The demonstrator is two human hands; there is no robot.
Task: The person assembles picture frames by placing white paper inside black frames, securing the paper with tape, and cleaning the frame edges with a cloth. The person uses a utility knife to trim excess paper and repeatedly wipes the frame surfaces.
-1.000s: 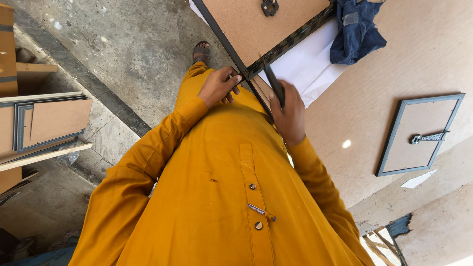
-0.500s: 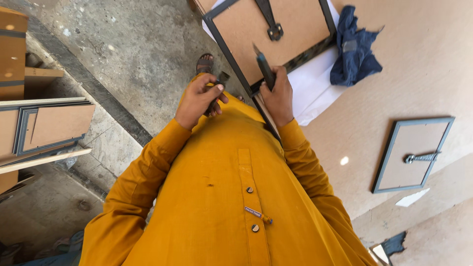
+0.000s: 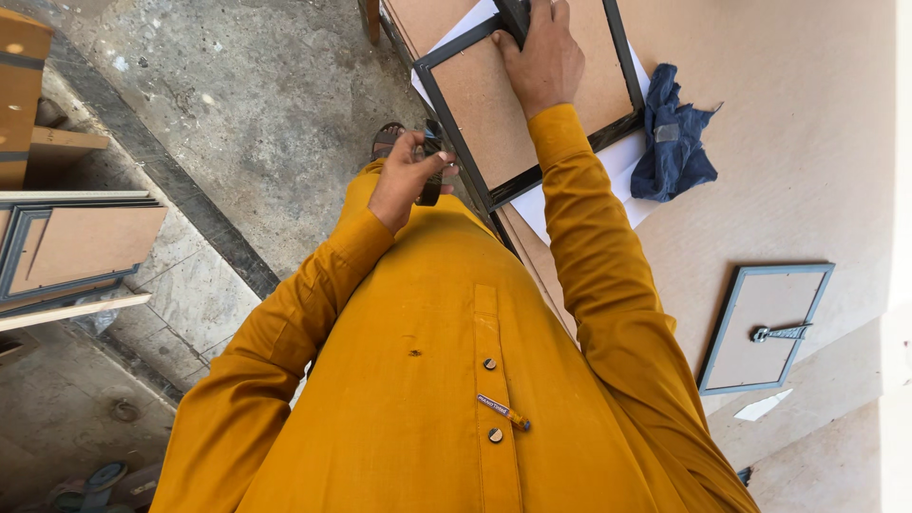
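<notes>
1. Two picture frames lie backs up before us. The nearer, black-edged frame (image 3: 532,104) rests on a white sheet (image 3: 608,176) at the table's near edge. Our right hand (image 3: 541,52) lies on its brown backing board, fingers reaching to a dark fitting at the top edge of the view; we cannot tell whether they pinch it or only press on it.

2. Our left hand (image 3: 408,176) hangs off the table's edge, over the floor, fingers clenched around a small dark tool (image 3: 432,171) whose upper end pokes out above the thumb. It sits just beside the frame's lower left side without touching it.

3. A crumpled blue cloth (image 3: 673,142) lies just right of the frame, partly on the white sheet. Farther right and nearer to us, well apart from the first, a grey-blue frame (image 3: 765,328) lies flat with a small metal tool (image 3: 781,332) on its backing. A scrap of white paper (image 3: 760,408) sits just beyond its lower edge.

4. Our right sleeve crosses the black-edged frame's lower right corner and hides part of it.

5. The table (image 3: 807,190) is a bare brown board in sunlight.

6. At left, more frames (image 3: 76,247) are stacked on edge above the stained concrete floor (image 3: 256,104). One sandalled foot (image 3: 385,141) shows beside the left hand.
</notes>
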